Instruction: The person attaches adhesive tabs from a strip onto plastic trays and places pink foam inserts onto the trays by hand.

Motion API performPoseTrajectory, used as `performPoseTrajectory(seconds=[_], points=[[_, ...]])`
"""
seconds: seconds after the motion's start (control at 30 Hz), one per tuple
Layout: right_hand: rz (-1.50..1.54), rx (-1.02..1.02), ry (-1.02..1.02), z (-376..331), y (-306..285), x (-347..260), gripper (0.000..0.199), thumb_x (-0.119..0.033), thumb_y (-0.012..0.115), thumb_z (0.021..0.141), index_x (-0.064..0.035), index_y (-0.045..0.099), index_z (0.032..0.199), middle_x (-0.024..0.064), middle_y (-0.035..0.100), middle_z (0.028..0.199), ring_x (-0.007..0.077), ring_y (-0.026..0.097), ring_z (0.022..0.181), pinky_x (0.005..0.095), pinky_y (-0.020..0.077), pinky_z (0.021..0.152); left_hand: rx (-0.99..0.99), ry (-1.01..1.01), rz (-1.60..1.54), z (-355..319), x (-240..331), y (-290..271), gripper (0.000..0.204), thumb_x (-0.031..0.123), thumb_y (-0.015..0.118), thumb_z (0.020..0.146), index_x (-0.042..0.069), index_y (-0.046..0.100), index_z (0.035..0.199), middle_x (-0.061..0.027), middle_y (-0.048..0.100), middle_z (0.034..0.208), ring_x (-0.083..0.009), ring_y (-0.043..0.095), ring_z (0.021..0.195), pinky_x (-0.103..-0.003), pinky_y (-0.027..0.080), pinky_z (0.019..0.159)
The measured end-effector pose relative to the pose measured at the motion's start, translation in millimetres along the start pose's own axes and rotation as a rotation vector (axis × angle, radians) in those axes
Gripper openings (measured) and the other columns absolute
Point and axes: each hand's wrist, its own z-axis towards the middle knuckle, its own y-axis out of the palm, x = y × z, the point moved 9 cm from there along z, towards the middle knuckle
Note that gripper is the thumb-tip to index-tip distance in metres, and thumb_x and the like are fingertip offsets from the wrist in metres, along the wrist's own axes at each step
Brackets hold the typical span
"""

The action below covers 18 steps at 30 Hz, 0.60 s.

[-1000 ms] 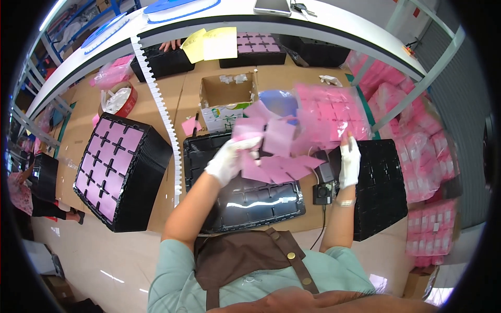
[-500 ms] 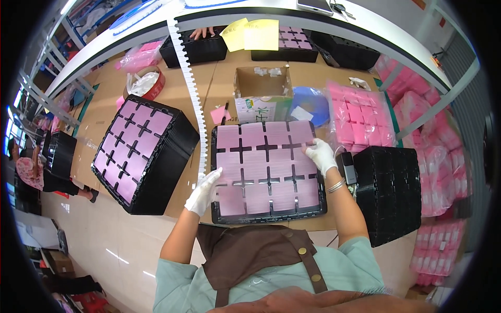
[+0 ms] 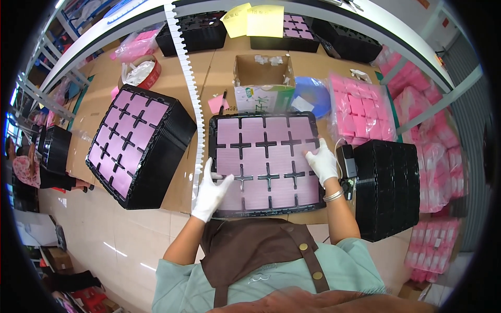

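Observation:
Directly before me lies a black plastic tray (image 3: 267,209) with a grid of pink-purple flat pieces (image 3: 266,156) in its compartments, split by black cross-shaped dividers. My left hand (image 3: 213,193), white-gloved, is at the tray's left rim. Its fingers are apart, the index stretched along the rim and the thumb out over the pink pieces. My right hand (image 3: 323,163), also gloved, rests at the right rim, thumb over the pieces and index pointing away from me. The undersides of both hands are hidden.
A tilted stack of black trays (image 3: 164,151) with pink pieces on top stands left; another black stack (image 3: 389,190) stands right. Beyond are an open cardboard box (image 3: 263,94), bagged pink pieces (image 3: 361,107), a blue round sheet (image 3: 311,97) and a red tub (image 3: 151,75). A white toothed strip (image 3: 190,78) rises left of the tray.
My left hand has spread its thumb away from its fingers, over the tray. My right hand's index has stretched out along the rim. The whole view has shifted slightly.

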Motion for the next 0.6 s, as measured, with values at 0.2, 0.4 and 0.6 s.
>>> performPoseTrajectory(seconds=[0.2, 0.4, 0.6], points=[[0.05, -0.057, -0.122, -0.4, 10.7, 15.6, 0.074, -0.026, 0.07, 0.078, -0.0094, 0.038, 0.142, 0.0083, 0.068, 0.081, 0.0284, 0.066, 0.083, 0.0404, 0.0497, 0.08, 0.069, 0.219, 0.104, -25.3, 5.2, 0.7, 0.077, 0.007, 0.067, 0.08, 0.001, 0.027, 0.145, -0.0103, 0.053, 0.099, -0.0192, 0.052, 0.088, -0.031, 0.045, 0.083], [-0.046, -0.007, -0.049, -10.1, -4.2, 9.8, 0.064, -0.026, 0.069, 0.08, -0.0082, 0.045, 0.137, 0.0089, 0.067, 0.081, 0.0298, 0.065, 0.083, 0.0407, 0.0495, 0.079, 0.084, 0.137, 0.132, -33.1, 17.4, -11.0, 0.07, 0.012, 0.068, 0.081, 0.0, 0.034, 0.142, -0.0113, 0.055, 0.103, -0.0152, 0.054, 0.079, -0.027, 0.047, 0.074], [0.072, 0.207, -0.122, -6.3, -30.9, 52.4, 0.038, -0.023, 0.066, 0.084, -0.0047, 0.061, 0.116, 0.013, 0.069, 0.092, 0.0278, 0.067, 0.085, 0.0381, 0.0511, 0.077, 0.233, 0.179, 0.19, -49.7, 6.3, -52.4, 0.051, 0.019, 0.066, 0.088, -0.001, 0.048, 0.131, -0.0131, 0.054, 0.108, -0.0171, 0.057, 0.077, -0.029, 0.049, 0.071]])
